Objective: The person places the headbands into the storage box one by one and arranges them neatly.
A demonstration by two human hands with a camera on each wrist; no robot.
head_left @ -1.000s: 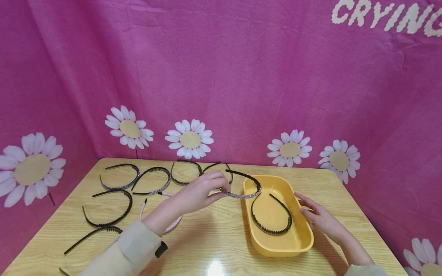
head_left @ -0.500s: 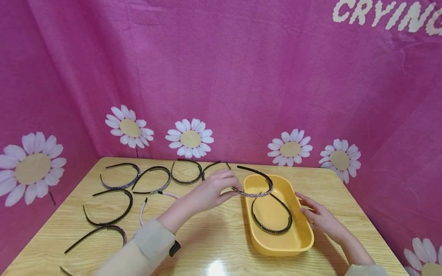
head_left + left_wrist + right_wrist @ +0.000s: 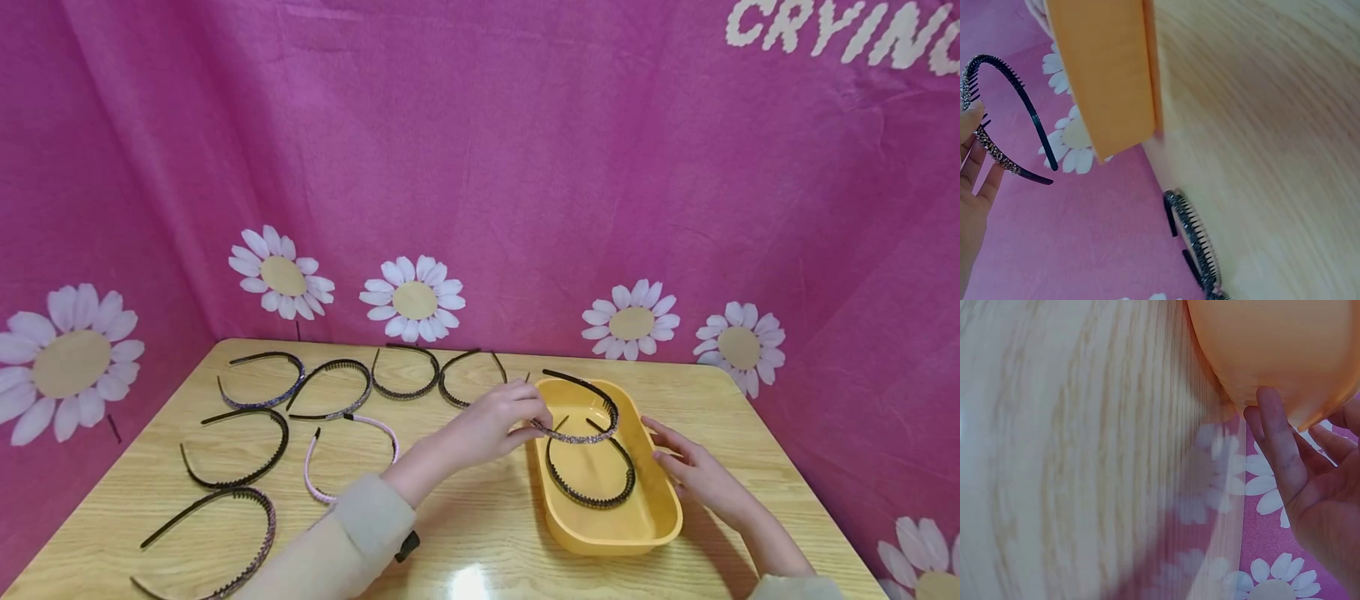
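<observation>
1. Left hand (image 3: 501,422) pinches a black toothed headband crusted with glittering stones (image 3: 581,439), partway along one arm.
2. That stone-crusted headband is raised over the far half of a yellow plastic tub with rounded corners (image 3: 600,550); whether it touches the tub's rim cannot be told.
3. It should handle as light, stiff and springy; prying its arms wide could probably snap it. The rough stones ought to grip well, the smooth black tips less so. The stone-covered outer curve seems the best hold, away from the teeth.
4. Right hand (image 3: 705,482) is at the tub's right side, fingers fairly straight and touching its outer wall, clasping nothing.
5. Inside the tub lies a dark toothed plastic headband (image 3: 600,504), tips toward the far end; its teeth could snag.
6. Beyond the tub's far end, the edge of the wooden table (image 3: 480,508) runs close to a magenta cloth (image 3: 480,167). Left of the tub, well apart, lies a pale pink headband (image 3: 308,471). Room for moving looks best above the tub's near end.
</observation>
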